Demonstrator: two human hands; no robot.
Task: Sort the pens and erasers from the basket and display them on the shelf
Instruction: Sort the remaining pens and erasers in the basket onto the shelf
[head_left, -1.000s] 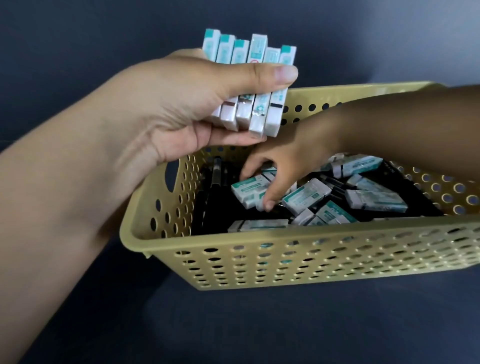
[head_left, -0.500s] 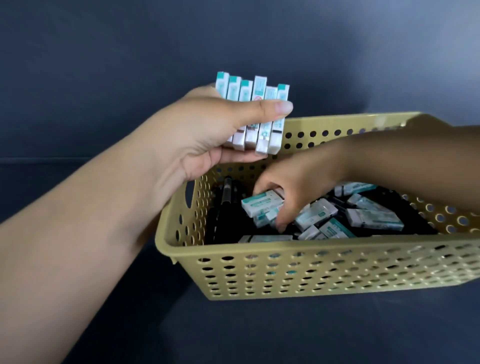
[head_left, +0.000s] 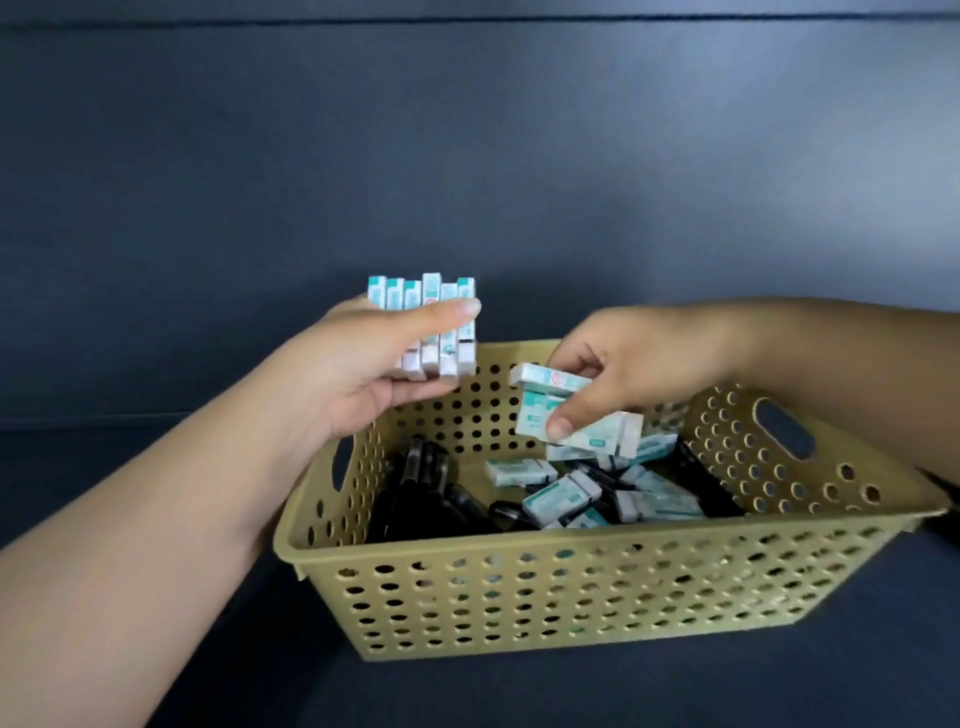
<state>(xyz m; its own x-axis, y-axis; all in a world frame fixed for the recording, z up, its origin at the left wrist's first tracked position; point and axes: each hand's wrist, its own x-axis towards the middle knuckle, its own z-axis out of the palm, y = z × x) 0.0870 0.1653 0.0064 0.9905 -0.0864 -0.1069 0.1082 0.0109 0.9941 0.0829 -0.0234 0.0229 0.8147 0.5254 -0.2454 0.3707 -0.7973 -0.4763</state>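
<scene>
Gathering erasers: left hand (head_left: 363, 374) pinches row of six boxed erasers (head_left: 423, 325) upright, thumb across front, above far-left corner of basket (head_left: 571, 582); right hand (head_left: 613, 369) grips small clutch of erasers (head_left: 576, 415) just above pile

Loose erasers (head_left: 561, 499) lie right of centre in basket; black pens (head_left: 415, 493) lie left

Erasers likely light, stiff, sleeves smooth; stack may fan or slip, so squeeze across flat faces

Shelf not in view

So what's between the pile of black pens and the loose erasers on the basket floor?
In the head view, a bare strip of basket floor separates the pens from the erasers.
</scene>
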